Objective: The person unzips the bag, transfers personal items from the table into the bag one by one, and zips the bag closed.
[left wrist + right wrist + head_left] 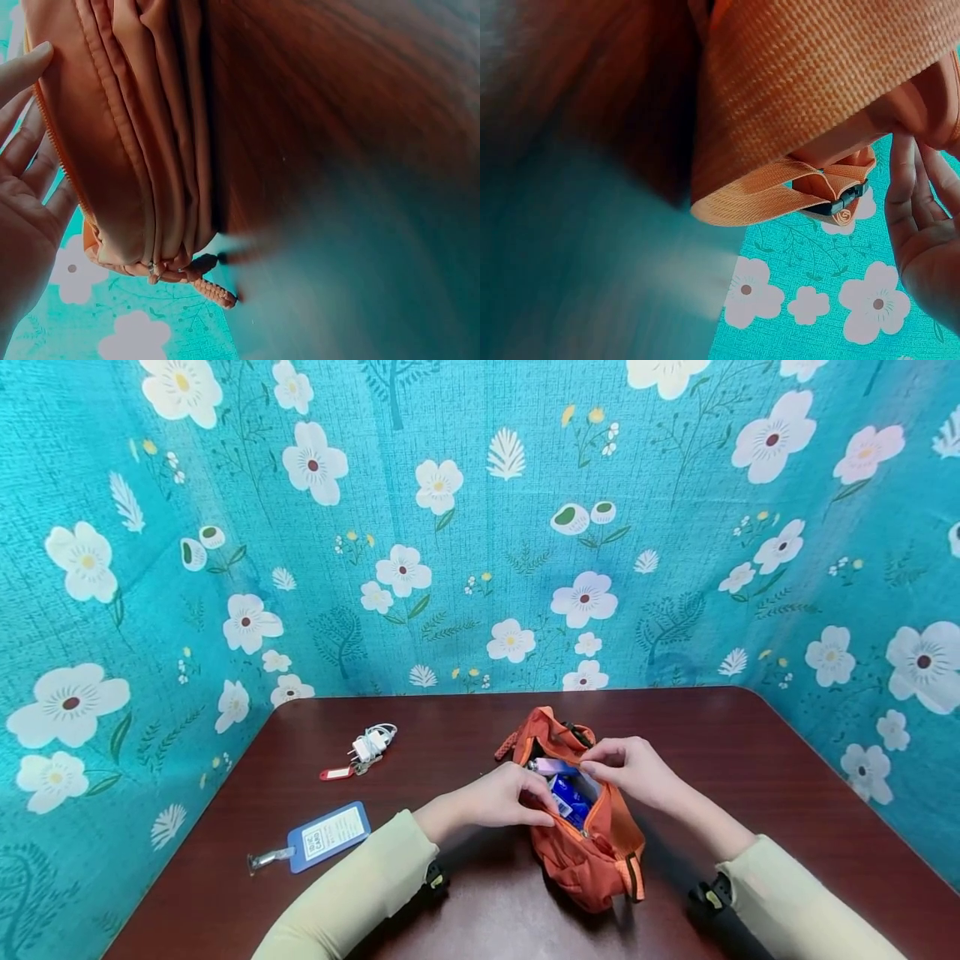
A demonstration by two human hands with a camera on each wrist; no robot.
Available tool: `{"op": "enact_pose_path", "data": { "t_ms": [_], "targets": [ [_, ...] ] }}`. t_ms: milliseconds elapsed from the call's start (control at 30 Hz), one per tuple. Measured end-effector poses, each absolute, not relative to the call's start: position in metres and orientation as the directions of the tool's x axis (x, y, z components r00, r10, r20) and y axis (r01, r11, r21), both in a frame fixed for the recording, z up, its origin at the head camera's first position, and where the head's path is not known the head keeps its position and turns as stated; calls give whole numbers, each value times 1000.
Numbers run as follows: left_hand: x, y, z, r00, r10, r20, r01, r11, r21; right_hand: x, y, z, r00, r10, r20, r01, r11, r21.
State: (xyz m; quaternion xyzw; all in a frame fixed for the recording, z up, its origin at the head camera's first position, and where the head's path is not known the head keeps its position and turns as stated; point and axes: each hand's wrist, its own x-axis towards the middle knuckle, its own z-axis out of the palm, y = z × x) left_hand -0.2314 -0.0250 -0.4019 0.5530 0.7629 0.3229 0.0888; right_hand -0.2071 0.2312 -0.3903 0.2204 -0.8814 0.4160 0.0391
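Observation:
An orange zippered waist bag [577,868] lies on the table with its mouth spread apart. My left hand [502,797] pinches the near left zipper edge; the left wrist view shows the thumb [30,69] on the outer fabric and the other fingers behind the edge. On the opposite side, my right hand [637,768] pinches the rim between thumb and fingers. Inside sit a blue packet with white print [572,802] and a pink-purple lighter-like item [553,767]. Whatever is deeper in the bag is hidden. A wide woven strap [810,90] crosses the right wrist view.
Left of the bag, a blue ID card holder [327,837] with a clip lies on the dark wood table [442,727]. Behind it are a white charger with coiled cable [371,745] and keys with a red tag [337,773]. A flowered teal cloth [465,527] hangs around the table.

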Motion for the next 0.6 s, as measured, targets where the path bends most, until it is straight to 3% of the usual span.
{"op": "enact_pose_path", "data": {
  "t_ms": [267,600],
  "targets": [
    [-231,-22,-406,-371,891,263,793,157,588,-182,245,-391,-909,-326,261,-403,524,-750],
    [-234,-19,-404,-397,875,277,805,187,564,-141,251,-378,-851,-446,279,-484,456,-747]
  ]
}}
